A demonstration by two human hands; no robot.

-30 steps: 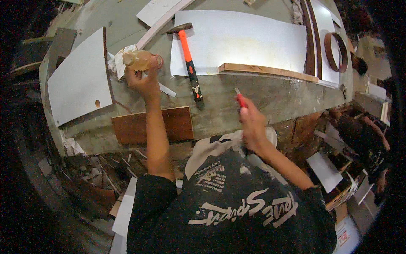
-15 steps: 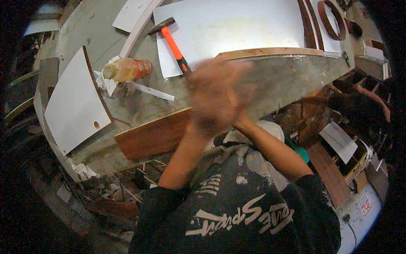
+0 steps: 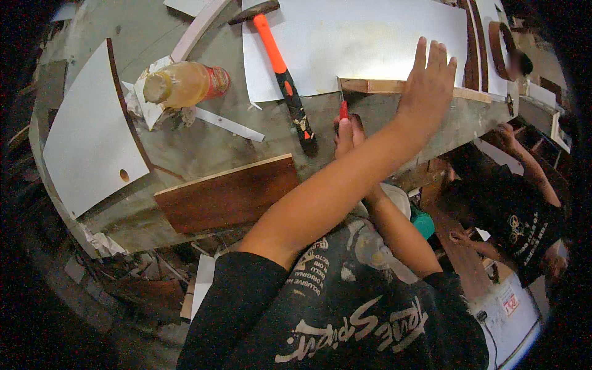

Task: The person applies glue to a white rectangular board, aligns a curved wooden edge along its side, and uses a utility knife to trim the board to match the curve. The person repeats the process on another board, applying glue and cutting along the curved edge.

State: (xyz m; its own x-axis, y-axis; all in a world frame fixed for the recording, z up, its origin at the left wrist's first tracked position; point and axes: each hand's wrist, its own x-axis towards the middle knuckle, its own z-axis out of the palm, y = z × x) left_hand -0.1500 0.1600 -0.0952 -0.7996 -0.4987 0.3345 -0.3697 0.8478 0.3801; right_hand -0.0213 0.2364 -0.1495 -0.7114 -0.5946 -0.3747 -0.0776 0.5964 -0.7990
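My left hand (image 3: 430, 83) reaches across to the right, fingers stretched out flat over a narrow wooden strip (image 3: 373, 86) and the white panel (image 3: 354, 52) behind it. Below the strip's left end, my right hand (image 3: 349, 132) is closed around a small red-handled tool (image 3: 343, 111) with a thin tip. That tip points up at the strip's end; its exact kind is too small to tell. My left forearm passes over the right one. An orange-and-black hammer (image 3: 274, 52) lies left of the right hand, partly on the white panel.
On the left of the bench (image 3: 228, 145) are a bottle (image 3: 185, 85) of yellowish liquid, a white strip (image 3: 231, 124), a brown board (image 3: 228, 194) and a curved white panel (image 3: 92, 142). A brown ring (image 3: 502, 49) stands far right. Another person (image 3: 512, 203) works at the right.
My hands were together and blurred; they are now apart. The left has moved right onto the strip, and the red-handled tool shows in the right. The view has shifted slightly.
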